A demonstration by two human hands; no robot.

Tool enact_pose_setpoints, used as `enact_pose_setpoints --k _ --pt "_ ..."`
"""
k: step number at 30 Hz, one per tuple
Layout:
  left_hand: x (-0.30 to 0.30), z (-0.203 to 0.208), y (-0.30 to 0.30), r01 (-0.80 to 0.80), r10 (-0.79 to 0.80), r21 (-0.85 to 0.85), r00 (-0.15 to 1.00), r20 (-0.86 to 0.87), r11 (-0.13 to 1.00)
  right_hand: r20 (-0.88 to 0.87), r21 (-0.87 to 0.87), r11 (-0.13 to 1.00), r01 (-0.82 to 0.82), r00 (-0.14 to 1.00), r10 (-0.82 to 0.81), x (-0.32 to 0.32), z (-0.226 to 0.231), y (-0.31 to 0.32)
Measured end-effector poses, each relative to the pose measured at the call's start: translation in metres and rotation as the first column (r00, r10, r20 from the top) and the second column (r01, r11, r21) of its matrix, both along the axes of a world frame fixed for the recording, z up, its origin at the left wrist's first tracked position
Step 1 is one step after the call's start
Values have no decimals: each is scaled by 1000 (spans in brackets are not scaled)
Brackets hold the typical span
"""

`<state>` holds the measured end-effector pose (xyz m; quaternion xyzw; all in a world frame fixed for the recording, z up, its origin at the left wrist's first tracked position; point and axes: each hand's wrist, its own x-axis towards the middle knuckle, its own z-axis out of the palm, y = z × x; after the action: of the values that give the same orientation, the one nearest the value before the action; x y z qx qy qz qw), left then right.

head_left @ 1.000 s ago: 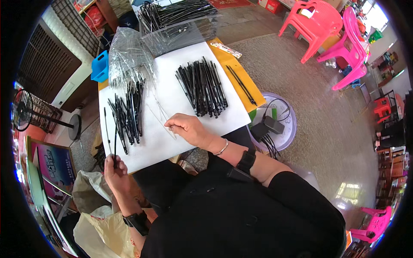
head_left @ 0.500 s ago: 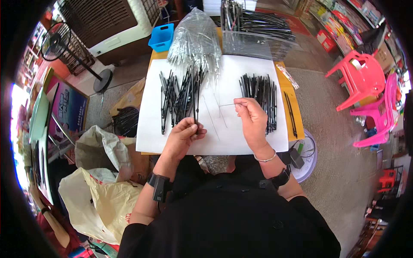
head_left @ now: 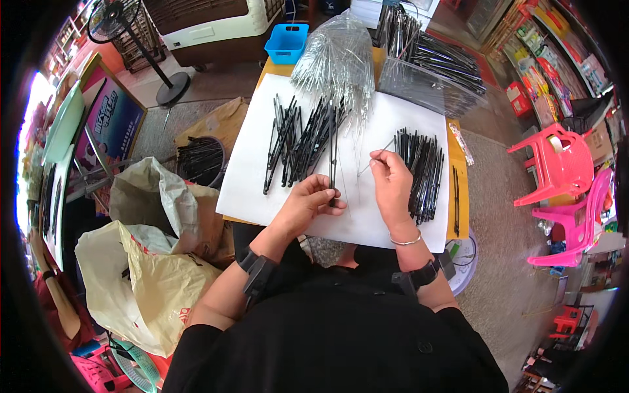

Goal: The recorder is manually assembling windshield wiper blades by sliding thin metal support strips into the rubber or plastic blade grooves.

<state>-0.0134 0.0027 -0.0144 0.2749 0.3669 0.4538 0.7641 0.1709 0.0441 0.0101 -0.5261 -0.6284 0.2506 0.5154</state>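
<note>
My left hand [head_left: 306, 204], near the front edge of the white board [head_left: 249, 190], pinches a slim black stick [head_left: 332, 147] near its lower end. The stick points away from me, over the board. To its right, my right hand [head_left: 394, 190] holds a thin metal wire [head_left: 369, 168] between thumb and fingertips, slanted and apart from the stick. A few loose wires [head_left: 357, 147] lie between the hands. Beyond my left hand is a spread pile of black sticks [head_left: 288, 141]. A denser bundle of black sticks [head_left: 422, 173] lies beside my right hand.
At the table's far side are a clear bag of thin wires [head_left: 337, 56], a blue basket [head_left: 285, 47] and a plastic container of black sticks [head_left: 432, 82]. Open sacks [head_left: 141, 281] stand on the floor at left; pink chairs [head_left: 557, 164] are at right.
The whole view has shifted and turned slightly. The wire in my right hand has gone from nearly level to slanted. My left hand keeps its grip on the black stick.
</note>
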Motion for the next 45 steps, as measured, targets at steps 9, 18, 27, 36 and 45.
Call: enact_pose_setpoints --k 9,18,27,36,45 --pt "2 -3 2 -3 3 -2 1000 -8 1000 2 -325 946 -16 1000 18 11 -11 6" --pt "-2 -4 0 -10 10 2 999 38 1000 -3 -467 882 -58 998 64 11 -13 13" --pt "-3 -9 0 -12 11 13 999 52 1000 -108 -563 818 -119 992 70 12 -6 5" --pt "-4 -10 -1 -8 7 25 998 62 1000 250 -270 961 -50 961 120 10 -18 3" --pt "-4 -10 -1 -6 5 26 999 52 1000 576 -280 933 -228 737 353 9 -9 -14"
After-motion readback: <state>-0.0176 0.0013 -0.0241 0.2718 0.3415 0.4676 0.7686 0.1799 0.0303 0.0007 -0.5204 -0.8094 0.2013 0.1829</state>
